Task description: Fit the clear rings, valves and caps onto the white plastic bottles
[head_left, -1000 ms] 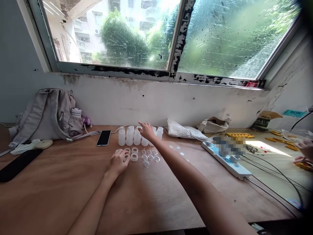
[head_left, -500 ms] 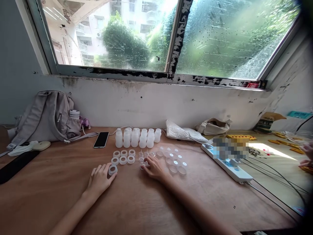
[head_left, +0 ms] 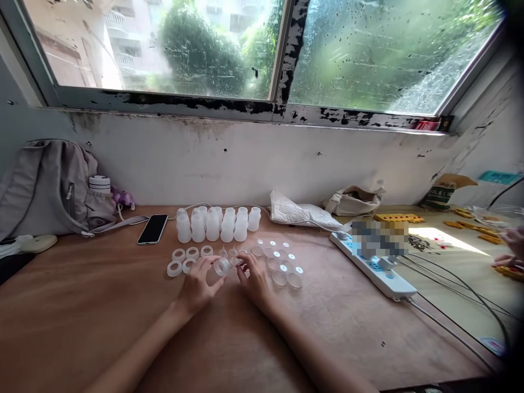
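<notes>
My left hand (head_left: 197,286) is closed on a translucent white screw ring (head_left: 221,266), raised off the table and tilted toward the right. Facing it, my right hand (head_left: 256,281) pinches a small clear nipple (head_left: 236,262) close to the ring's edge; whether the two touch I cannot tell. More white rings (head_left: 174,268) lie in rows left of and behind my left hand, partly covered by it. Several clear nipples (head_left: 223,252) stand between the hands, some hidden by the right fingers. Clear round caps (head_left: 279,279) and small white discs (head_left: 283,268) lie to the right.
Several frosted bottles (head_left: 213,226) stand in rows at the back. A phone (head_left: 153,228) and a backpack (head_left: 61,185) are on the left. A power strip (head_left: 374,273) with cables lies right, beyond a white package (head_left: 301,213). Another person's hand (head_left: 511,248) shows at the far right.
My left hand has lifted a ring from the table and brought it right, toward my right hand. The right hand has picked up a nipple. The view has shifted somewhat.
</notes>
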A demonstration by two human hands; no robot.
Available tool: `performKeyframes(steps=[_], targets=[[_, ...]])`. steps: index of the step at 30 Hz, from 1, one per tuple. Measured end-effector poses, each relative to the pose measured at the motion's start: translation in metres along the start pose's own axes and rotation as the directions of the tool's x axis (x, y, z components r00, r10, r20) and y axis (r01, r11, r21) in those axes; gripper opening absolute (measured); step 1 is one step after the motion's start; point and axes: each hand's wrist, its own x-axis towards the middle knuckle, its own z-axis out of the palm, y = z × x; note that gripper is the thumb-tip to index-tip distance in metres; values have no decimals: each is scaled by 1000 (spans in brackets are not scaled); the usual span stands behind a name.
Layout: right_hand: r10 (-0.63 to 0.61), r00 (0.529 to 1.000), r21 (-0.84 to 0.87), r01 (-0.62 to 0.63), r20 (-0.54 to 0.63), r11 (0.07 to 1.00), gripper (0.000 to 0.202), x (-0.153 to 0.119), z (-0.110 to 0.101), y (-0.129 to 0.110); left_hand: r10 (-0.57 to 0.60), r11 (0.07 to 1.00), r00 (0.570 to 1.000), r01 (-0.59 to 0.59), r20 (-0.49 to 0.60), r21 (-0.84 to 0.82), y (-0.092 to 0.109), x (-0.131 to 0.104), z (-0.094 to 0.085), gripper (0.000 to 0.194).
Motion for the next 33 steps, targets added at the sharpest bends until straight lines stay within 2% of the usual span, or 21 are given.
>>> performKeyframes(steps=[3, 6, 9, 13, 22, 24, 26, 27, 29, 31, 33], targets=[[-41, 999, -30, 42, 32, 999, 30, -1, -2, -2, -78, 994, 997, 79, 4, -72, -4, -4, 16, 32], [-108, 988, -78, 117, 106, 990, 36, -2, -2, -7, -113, 987, 993, 117, 45, -113, -9, -10, 22, 32], [-141, 979, -96, 156, 150, 983, 39, -5, 0, -11, -103, 984, 992, 112, 71, -138, -11, -13, 20, 33], [-168, 976, -32, 174, 135, 984, 41, -7, 3, -15, -84, 987, 996, 88, 37, -138, -9, -14, 15, 33], [-118, 985, 142, 100, 124, 985, 34, -6, -10, -31, -121, 973, 990, 133, 76, -190, -6, -15, 15, 33], [-40, 995, 166, 24, 93, 986, 28, -3, -13, -34, -135, 963, 988, 149, 76, -227, -4, -16, 14, 32], [111, 990, 232, -130, 92, 964, 22, 1, -15, -35, -154, 950, 985, 170, 83, -261, -2, -16, 12, 31], [199, 971, 293, -230, 132, 928, 21, 3, -15, -34, -162, 944, 982, 182, 95, -276, -1, -16, 11, 31], [331, 895, 435, -437, 300, 787, 23, 6, -15, -33, -168, 931, 977, 201, 129, -305, 1, -16, 9, 31], [361, 792, 519, -600, 492, 609, 25, 8, -14, -30, -158, 922, 974, 205, 162, -328, 0, -16, 8, 31], [356, 730, 542, -676, 583, 500, 25, 8, -12, -28, -131, 927, 977, 181, 171, -329, -1, -15, 9, 31]])
